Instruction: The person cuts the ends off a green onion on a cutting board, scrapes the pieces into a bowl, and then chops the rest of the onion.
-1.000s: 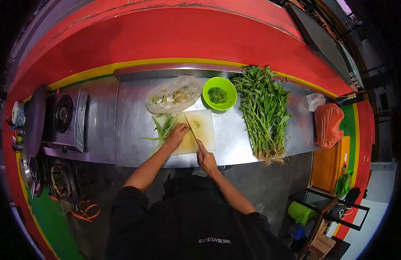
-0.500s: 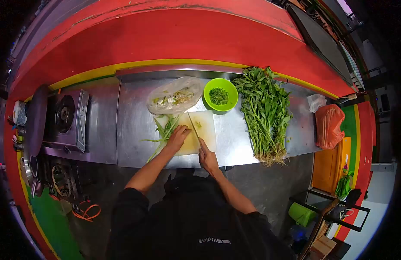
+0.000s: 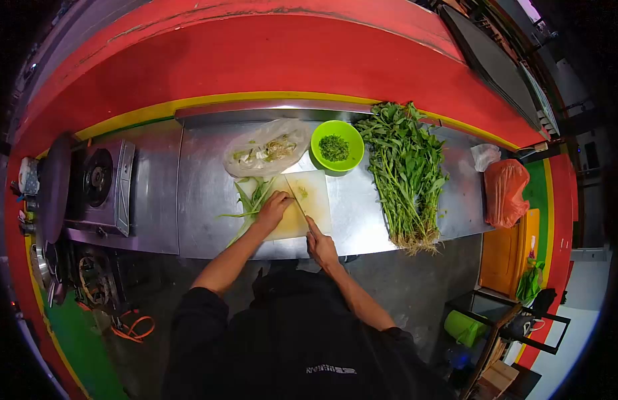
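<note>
Green stalks (image 3: 255, 199) lie under the left hand (image 3: 273, 211), white clothing lettering (image 3: 331, 370) unreadable.

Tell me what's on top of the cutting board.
Small chopped bits lie on the cutting board. Green stalks reach over its left side to the left hand; the right hand holds the knife over it. Whatever the left hand covers can't be seen.

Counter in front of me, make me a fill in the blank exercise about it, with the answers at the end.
The right hand grips a ____.
The left hand is above the cutting ____.
The bowl of chopped greens is ____ in colour.
The leafy bunch lies to the ____ of the bowl.

Missing words: knife; board; green; right.
</note>
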Demonstrator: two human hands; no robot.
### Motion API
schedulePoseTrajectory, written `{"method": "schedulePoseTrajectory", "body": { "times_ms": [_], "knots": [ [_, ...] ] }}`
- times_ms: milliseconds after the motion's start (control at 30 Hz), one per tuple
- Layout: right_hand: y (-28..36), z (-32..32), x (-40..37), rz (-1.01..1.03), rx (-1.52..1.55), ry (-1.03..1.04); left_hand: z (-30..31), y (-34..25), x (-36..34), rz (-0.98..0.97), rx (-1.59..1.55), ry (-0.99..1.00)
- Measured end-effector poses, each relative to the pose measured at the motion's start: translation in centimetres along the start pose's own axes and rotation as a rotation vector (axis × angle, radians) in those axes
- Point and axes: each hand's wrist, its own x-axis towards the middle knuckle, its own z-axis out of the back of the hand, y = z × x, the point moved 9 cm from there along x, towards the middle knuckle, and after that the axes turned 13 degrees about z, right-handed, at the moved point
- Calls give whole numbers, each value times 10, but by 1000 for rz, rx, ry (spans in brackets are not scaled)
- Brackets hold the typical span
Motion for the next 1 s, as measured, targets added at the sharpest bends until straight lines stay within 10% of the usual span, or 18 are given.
{"method": "schedulePoseTrajectory", "body": {
  "times_ms": [1000],
  "knots": [
    [-3, -9, 3, 44, -34, -19, -3, 1, 0, -52, 24, 1]
  ]
}}
